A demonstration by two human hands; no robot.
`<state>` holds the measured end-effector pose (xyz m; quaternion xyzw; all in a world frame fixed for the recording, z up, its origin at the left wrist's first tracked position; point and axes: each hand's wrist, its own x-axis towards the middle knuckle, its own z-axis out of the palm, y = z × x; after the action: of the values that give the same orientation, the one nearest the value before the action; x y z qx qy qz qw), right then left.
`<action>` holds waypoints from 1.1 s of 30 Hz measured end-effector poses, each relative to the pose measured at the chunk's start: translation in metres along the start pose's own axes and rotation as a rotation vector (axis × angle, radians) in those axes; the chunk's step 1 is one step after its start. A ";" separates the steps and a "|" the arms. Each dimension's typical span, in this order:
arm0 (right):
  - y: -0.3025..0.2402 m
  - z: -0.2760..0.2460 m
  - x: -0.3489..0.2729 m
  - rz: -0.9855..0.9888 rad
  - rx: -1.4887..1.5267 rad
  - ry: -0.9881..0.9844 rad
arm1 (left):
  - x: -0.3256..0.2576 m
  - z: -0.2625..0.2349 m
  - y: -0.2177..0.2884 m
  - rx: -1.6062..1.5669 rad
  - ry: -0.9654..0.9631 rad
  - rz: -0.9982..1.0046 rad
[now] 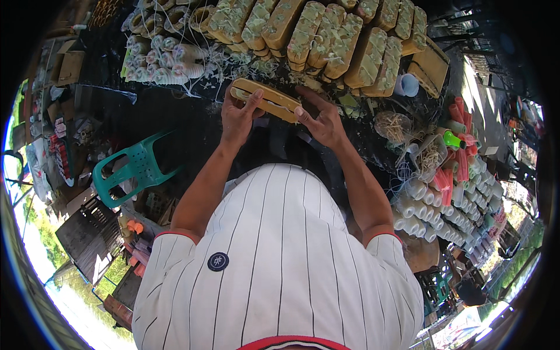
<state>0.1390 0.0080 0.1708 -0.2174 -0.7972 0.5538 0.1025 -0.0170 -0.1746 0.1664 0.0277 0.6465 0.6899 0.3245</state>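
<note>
Both hands hold a long yellowish-brown block (pixel 276 104), made of two layers with a pale uneven seam between them. My left hand (pixel 238 121) grips its left end, the thumb on the near face and the fingers behind. At the right end, my right hand (pixel 326 123) pinches it with the thumb in front; its index finger stretches past the block, and the other fingers are partly hidden. The block is held level with the dark table's near edge, tilted slightly down to the right. Rows of similar blocks (pixel 313 36), crusted with pale greenish residue, stand just beyond.
Plastic-wrapped white rolls (pixel 169 58) lie at the back left. A pale blue cup (pixel 406 85) stands by the blocks. On the right are a bag of thin sticks (pixel 430 156), a green bottle (pixel 452 140) and stacked white cylinders (pixel 429 201). A green plastic chair (pixel 137 166) is at left.
</note>
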 end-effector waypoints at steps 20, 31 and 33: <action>0.023 0.044 0.027 -0.013 0.183 0.223 | -0.070 -0.048 -0.039 -0.490 0.159 -0.284; -0.063 -0.108 0.095 0.078 0.707 0.434 | -0.088 -0.165 0.083 -0.230 -0.161 -0.031; -0.051 -0.140 0.126 0.197 0.703 0.413 | -0.063 -0.177 0.108 -0.159 -0.270 0.049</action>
<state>0.0726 0.1687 0.2591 -0.3510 -0.4977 0.7441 0.2746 -0.0929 -0.3544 0.2595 0.1101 0.5395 0.7366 0.3926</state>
